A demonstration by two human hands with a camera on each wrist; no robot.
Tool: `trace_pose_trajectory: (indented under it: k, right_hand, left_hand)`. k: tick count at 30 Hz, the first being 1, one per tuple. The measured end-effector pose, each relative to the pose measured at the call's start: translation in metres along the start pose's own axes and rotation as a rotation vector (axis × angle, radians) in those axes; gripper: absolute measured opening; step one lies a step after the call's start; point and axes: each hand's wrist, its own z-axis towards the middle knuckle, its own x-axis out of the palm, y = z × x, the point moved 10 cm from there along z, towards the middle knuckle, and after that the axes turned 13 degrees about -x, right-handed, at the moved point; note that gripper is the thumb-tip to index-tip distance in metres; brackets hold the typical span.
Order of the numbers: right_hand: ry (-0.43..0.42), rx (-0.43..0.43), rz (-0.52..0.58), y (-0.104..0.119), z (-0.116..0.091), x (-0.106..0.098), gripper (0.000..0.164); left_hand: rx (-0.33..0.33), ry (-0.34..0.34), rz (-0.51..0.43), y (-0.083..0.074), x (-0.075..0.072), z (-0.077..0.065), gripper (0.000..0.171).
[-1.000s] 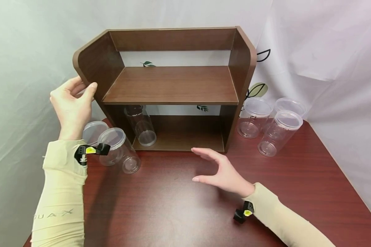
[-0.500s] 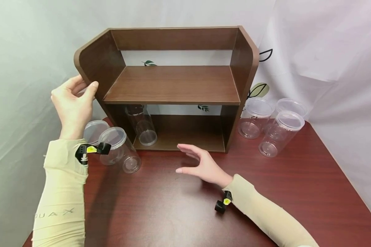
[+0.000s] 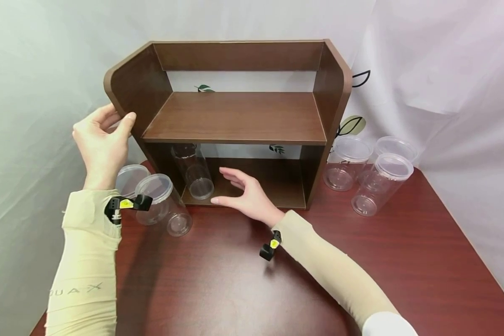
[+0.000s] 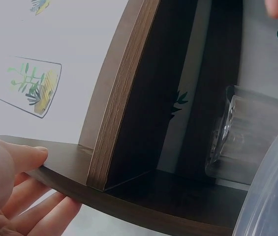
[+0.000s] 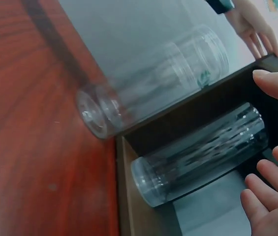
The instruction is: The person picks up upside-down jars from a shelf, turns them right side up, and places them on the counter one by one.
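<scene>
A brown two-tier wooden shelf (image 3: 239,114) stands on the table. My left hand (image 3: 102,142) pinches the front edge of its left side panel, thumb inside and fingers outside, as the left wrist view (image 4: 25,189) also shows. In the lower compartment, near the left wall, a clear plastic jar (image 3: 196,175) stands upright, its top partly hidden by the upper board. My right hand (image 3: 249,198) reaches in front of that compartment, just right of the jar and apart from it, thumb and fingers spread. In the right wrist view the jar (image 5: 202,155) lies beyond my fingers.
Two clear lidded jars, the nearer jar (image 3: 168,205) in front, stand left of the shelf beside my left forearm. On its right are three more, including a front jar (image 3: 380,184). The reddish-brown table (image 3: 218,275) borders a pale curtain (image 3: 458,140).
My right hand has moved left and forward across the table to the lower compartment's front, fingers still spread. My left hand keeps its hold on the side panel.
</scene>
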Motion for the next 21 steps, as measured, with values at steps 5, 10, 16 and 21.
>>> trace_pose_trajectory:
  k: [5, 10, 16, 21]
  right_hand:
    - [-0.019, 0.035, -0.012, -0.007, 0.026, 0.006, 0.076]
    - [-0.043, 0.098, -0.008, -0.020, 0.048, 0.013, 0.078]
    - [-0.107, 0.118, -0.041, -0.031, 0.066, 0.017, 0.082]
    - [-0.146, 0.116, -0.045, -0.034, 0.073, 0.023, 0.082]
  left_hand:
    - [-0.001, -0.003, -0.005, 0.001, -0.001, 0.000, 0.033]
    - [0.025, -0.014, -0.003, 0.000, -0.001, 0.000, 0.033]
    - [0.036, -0.011, -0.013, 0.000, 0.001, 0.000, 0.033]
    - [0.042, -0.009, -0.012, -0.001, 0.001, -0.001, 0.032]
